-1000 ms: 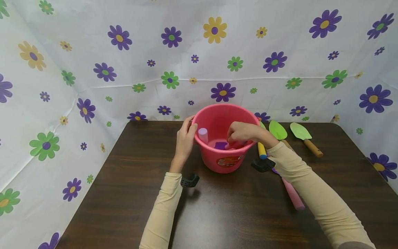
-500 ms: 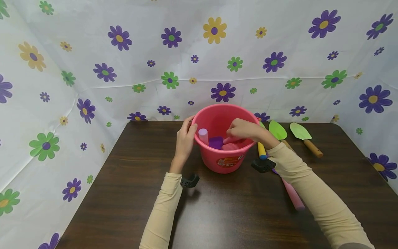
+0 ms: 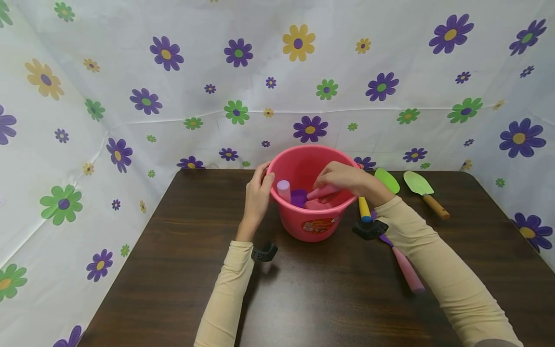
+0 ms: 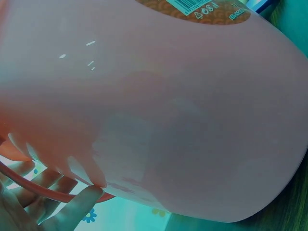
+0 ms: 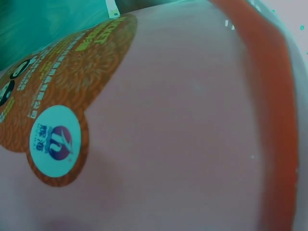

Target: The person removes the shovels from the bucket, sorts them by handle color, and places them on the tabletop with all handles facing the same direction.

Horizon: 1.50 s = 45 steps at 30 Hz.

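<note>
A pink bucket (image 3: 312,229) stands upright on the table. On its left, my left hand (image 3: 257,197) grips the rim; in the left wrist view the thumb and fingers (image 4: 79,204) lie around the bucket's edge and its thin red handle (image 4: 41,190). My right hand (image 3: 340,174) reaches over the right rim, its curled fingers holding a tool by its pink handle (image 3: 320,193). The tool's far end is hidden. Also inside the bucket are a light pink cylindrical handle (image 3: 284,188) and a purple piece (image 3: 298,197). The right wrist view shows only the bucket's labelled wall (image 5: 183,120).
Right of the bucket lie a trowel (image 3: 427,195) with a pale green blade and wooden handle, a bright green blade (image 3: 387,180) partly behind the right arm, a yellow-and-blue handle (image 3: 364,210), and a purple tool with a pink handle (image 3: 408,270). A flowered curtain (image 3: 260,72) hangs behind the table.
My right hand has risen slightly inside the bucket, and the pink handle in its fingers shows more. More of the purple piece came into sight. The left hand stays on the rim.
</note>
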Tool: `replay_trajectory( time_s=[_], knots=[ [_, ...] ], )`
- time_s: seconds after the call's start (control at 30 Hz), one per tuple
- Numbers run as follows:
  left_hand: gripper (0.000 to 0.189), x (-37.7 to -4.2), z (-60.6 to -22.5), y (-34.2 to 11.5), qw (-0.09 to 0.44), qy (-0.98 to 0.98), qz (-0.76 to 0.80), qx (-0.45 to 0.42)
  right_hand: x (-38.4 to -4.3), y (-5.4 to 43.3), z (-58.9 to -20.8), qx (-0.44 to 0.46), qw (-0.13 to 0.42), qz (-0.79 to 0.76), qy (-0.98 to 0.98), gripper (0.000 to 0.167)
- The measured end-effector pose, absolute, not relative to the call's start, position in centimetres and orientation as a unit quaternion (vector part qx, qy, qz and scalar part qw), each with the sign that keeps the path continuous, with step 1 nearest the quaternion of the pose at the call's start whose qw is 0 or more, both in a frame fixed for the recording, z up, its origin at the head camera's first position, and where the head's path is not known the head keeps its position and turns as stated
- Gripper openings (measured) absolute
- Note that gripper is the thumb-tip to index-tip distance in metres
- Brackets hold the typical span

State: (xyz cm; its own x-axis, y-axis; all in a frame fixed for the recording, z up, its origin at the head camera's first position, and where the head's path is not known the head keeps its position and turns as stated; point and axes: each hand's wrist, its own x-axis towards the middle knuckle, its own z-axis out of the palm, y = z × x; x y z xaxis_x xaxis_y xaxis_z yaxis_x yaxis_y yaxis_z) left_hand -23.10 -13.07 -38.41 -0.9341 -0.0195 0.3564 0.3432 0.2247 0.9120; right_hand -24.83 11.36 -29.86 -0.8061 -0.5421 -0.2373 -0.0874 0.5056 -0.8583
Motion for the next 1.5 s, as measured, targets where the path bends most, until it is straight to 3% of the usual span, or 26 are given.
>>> replay_trajectory(
  time_s=[0.37,0.83,1.1,1.5],
  knots=[
    [0.047,-23.0,-38.2,-13.1,0.148,-0.768,-0.615,-0.103,-24.9,11.4,-29.7,-0.156,0.300,-0.534,0.775,0.036],
    [0.046,-22.9,-38.4,-13.1,0.143,-0.764,-0.620,-0.106,-24.7,11.8,-29.3,-0.138,0.307,-0.547,0.766,0.046],
    [0.046,-22.9,-38.3,-13.1,0.144,-0.761,-0.623,-0.109,-24.6,12.4,-28.9,-0.118,0.277,-0.553,0.777,0.029],
    [0.047,-23.0,-38.4,-13.1,0.144,-0.760,-0.625,-0.109,-24.3,13.7,-28.2,-0.092,0.294,-0.608,0.732,0.028]
  ],
)
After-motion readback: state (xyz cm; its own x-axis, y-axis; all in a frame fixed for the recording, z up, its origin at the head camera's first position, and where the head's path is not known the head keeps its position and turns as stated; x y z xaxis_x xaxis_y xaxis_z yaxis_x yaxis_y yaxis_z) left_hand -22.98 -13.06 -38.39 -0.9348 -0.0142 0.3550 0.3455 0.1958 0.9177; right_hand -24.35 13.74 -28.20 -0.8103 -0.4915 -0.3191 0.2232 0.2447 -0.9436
